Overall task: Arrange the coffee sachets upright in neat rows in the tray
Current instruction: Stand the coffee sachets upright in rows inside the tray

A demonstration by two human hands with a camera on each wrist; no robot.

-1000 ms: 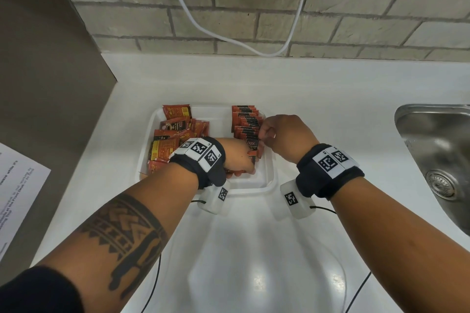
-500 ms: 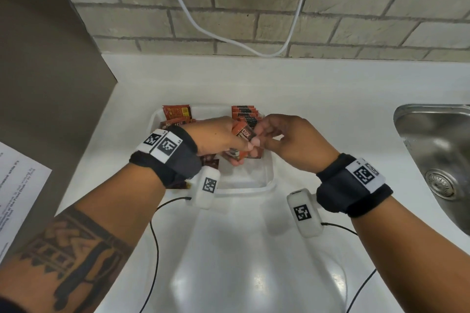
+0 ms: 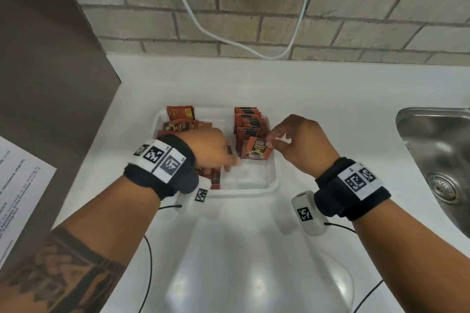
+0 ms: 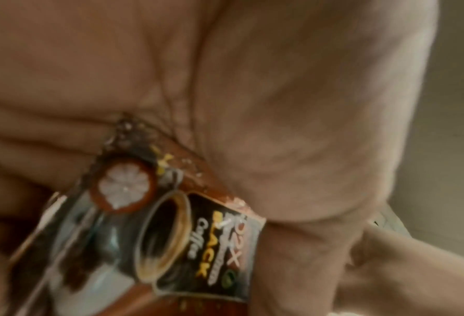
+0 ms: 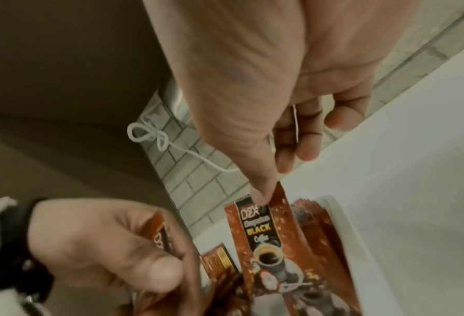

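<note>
A: The right hand (image 3: 300, 145) pinches one sachet (image 3: 256, 151) by its top edge, at the near end of the standing row (image 3: 249, 122) in the tray (image 3: 272, 183).

B: If that pinch slackens, it may topple flat. The left hand (image 3: 211, 150) grips more sachets (image 4: 187, 235); crowding could knock the row.

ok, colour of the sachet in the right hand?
Orange-brown sachet with a black label panel; clearest in the right wrist view.
</note>
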